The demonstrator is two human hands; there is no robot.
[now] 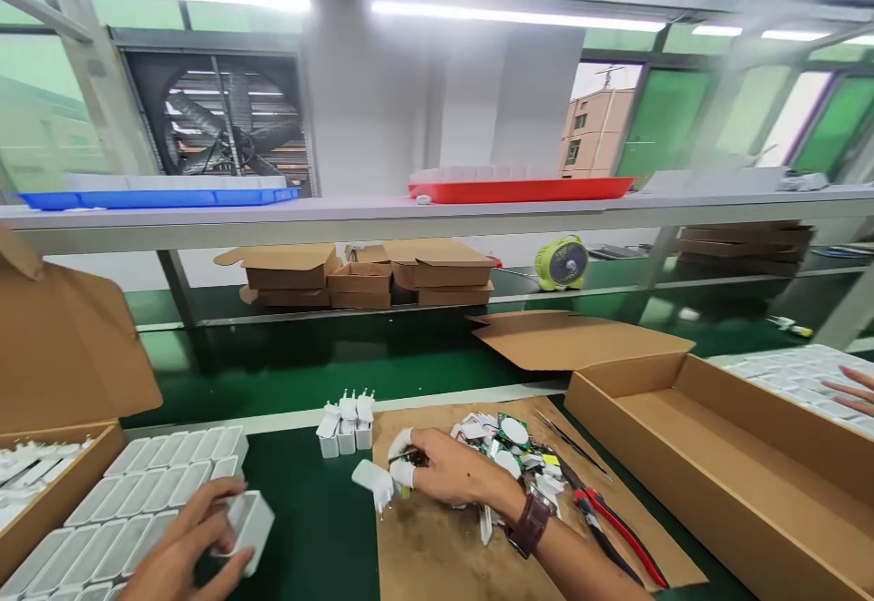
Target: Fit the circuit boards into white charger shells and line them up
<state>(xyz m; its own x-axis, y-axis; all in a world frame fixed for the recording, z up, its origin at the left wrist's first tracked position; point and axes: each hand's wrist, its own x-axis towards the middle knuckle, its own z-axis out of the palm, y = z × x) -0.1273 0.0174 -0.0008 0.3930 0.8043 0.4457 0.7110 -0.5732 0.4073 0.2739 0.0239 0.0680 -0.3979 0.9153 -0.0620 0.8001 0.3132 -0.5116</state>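
Note:
My left hand [188, 551] is closed round a white charger shell [251, 524] at the lower left, just right of a tray of white shells [137, 501]. My right hand [451, 472], with white finger cots and a brown wrist strap, rests on a brown board [451, 551]; its fingers pinch a small part I cannot make out. A white plug [374, 481] lies just left of those fingers. A heap of small white and green parts [509, 446] lies beyond the hand.
Three white plugs [345, 426] stand behind the board. Red-handled pliers [614, 528] and tweezers [570, 442] lie to the right, beside an open cardboard box [737, 473]. Another person's fingers [853, 390] touch a white tray at far right. A cardboard box [47, 492] stands at left.

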